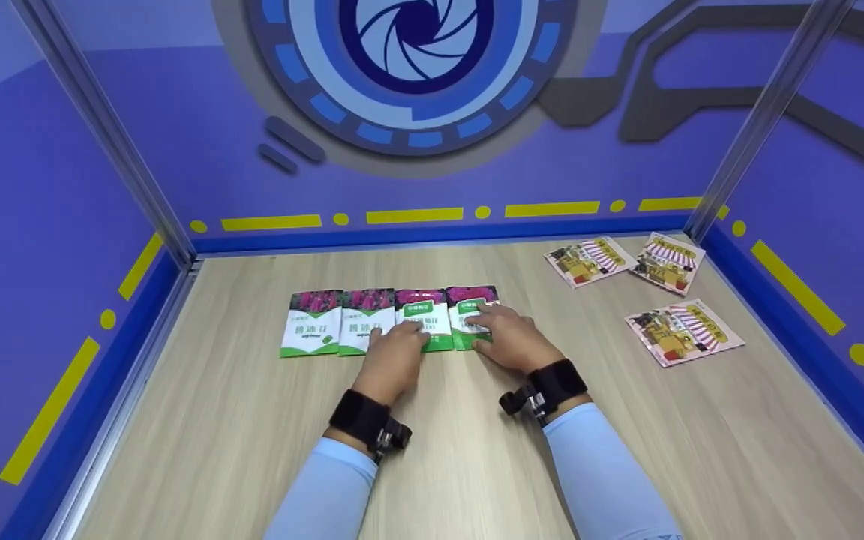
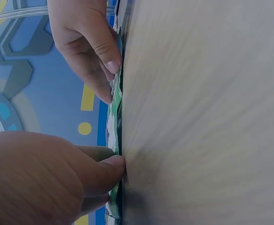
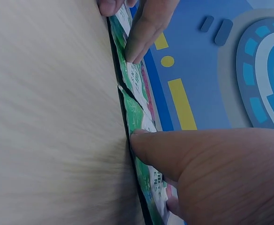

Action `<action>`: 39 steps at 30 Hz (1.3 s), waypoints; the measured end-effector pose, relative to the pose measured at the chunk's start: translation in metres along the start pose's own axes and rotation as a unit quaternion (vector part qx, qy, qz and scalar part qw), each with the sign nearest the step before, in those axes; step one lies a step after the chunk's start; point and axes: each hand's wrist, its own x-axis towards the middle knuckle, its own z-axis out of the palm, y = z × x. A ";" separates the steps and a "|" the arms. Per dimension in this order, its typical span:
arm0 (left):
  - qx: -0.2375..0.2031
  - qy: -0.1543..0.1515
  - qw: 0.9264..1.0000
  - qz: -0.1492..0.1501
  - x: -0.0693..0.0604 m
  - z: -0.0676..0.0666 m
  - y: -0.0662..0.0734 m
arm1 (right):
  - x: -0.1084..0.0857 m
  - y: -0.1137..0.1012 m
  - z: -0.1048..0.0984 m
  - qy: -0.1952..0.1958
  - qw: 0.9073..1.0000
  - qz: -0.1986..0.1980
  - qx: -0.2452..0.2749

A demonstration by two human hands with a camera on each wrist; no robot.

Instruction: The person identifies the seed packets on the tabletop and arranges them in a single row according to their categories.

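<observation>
Several flower seed packets lie side by side in a row on the table. Two at the left are white with green bottoms: an outer packet (image 1: 310, 330) and an inner packet (image 1: 357, 321). To their right are a third packet (image 1: 438, 322) and a rightmost packet (image 1: 463, 296), with pink flowers on top. My left hand (image 1: 393, 364) rests on the third packet, its thumb by the inner white one. On the rightmost packet lie the fingers of my right hand (image 1: 514, 339), thumb at its lower edge. Both thumbs touch the packets' near edges in the wrist views.
At the back right lie three pink cards with striped awnings: one card (image 1: 589, 261), a second card (image 1: 668, 262) touching or close to it, and a nearer card (image 1: 683, 332). Blue-purple walls (image 1: 267, 187) enclose the wooden table (image 1: 237, 450) at the back and sides.
</observation>
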 end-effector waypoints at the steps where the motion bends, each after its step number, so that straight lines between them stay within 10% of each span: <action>1: -0.001 -0.002 1.000 -0.001 0.000 0.000 0.000 | 0.000 0.000 0.000 0.000 1.000 0.001 0.001; 39: -0.007 -0.017 1.000 -0.004 -0.002 -0.004 0.000 | 0.000 0.008 -0.003 0.019 1.000 0.016 0.015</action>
